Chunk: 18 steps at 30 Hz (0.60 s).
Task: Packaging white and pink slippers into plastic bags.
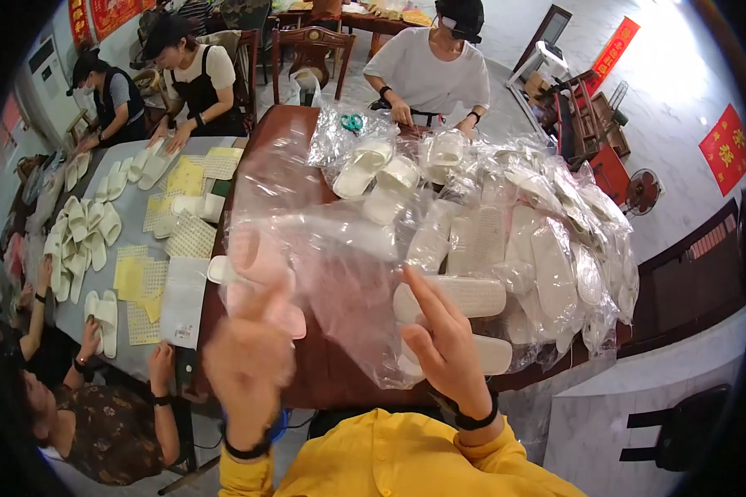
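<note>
A clear plastic bag (pixel 331 248) is stretched out in the air in front of me, over the dark red table (pixel 327 377). My left hand (pixel 249 360) grips its lower left edge and looks blurred. My right hand (pixel 443 344) pinches its lower right edge, index finger raised. Through the plastic a pink slipper (pixel 261 269) shows near my left hand; whether it sits inside the bag I cannot tell. Two white slippers (pixel 464 294) lie on the table just beyond my right hand.
A heap of bagged white slippers (pixel 555 248) fills the table's right side. A person in white (pixel 435 70) works at the far end. On the left, a grey table (pixel 133 248) holds slippers and yellow sheets, with several people seated around it.
</note>
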Tool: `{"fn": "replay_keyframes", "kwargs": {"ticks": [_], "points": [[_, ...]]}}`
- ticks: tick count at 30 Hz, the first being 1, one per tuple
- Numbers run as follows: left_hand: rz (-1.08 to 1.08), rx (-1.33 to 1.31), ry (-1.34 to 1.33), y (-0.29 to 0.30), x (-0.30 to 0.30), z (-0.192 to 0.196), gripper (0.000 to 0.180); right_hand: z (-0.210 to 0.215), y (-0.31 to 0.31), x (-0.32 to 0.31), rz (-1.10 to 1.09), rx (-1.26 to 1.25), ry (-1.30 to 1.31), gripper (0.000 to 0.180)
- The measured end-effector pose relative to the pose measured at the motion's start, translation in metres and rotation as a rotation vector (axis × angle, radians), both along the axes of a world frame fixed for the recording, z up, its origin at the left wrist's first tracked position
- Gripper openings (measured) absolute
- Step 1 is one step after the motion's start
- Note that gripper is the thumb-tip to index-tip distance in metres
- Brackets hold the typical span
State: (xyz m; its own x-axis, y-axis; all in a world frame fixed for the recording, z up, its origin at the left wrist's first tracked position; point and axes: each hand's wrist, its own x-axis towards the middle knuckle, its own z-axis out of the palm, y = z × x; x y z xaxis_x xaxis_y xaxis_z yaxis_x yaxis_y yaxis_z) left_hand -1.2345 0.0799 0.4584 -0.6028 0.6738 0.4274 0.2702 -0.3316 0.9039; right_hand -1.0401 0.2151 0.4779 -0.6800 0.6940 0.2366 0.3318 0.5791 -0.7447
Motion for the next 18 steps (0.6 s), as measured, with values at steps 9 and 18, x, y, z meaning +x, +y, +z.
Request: {"fn": "replay_keyframes", "kwargs": {"ticks": [9, 18], "points": [[-0.392, -0.041, 0.544, 0.023, 0.085, -0.041, 0.027, -0.016, -0.006, 0.008, -0.055, -0.075, 0.09, 0.059], [-0.338, -0.277, -0.629, -0.039, 0.075, -0.086, 0.113, -0.076, -0.053, -0.01, 0.348, 0.412, -0.034, 0.04]]}}
